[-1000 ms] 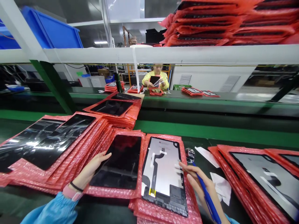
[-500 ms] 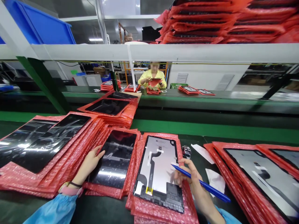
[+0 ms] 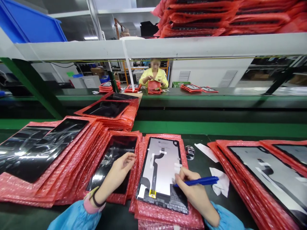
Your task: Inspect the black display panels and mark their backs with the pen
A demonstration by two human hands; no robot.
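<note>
While pinching a blue pen-like tool [image 3: 203, 181] in the grip of the right hand [image 3: 190, 185], aims its tip at the lower right part of a silver-backed panel [image 3: 165, 172], lying flat on stacked red bubble-wrap sleeves [image 3: 195, 218] on the dark surface [image 3: 117, 220]. Cannot tell touching from hovering at the tip. Holds the left hand [image 3: 122, 167] over a glossy black screen [image 3: 120, 145] just beside, with fingers loosely bent and parted and nothing visible in the grip. Seems to be at a step of working on the panel with the tool; probably calls next for steadiness and light pressure.
</note>
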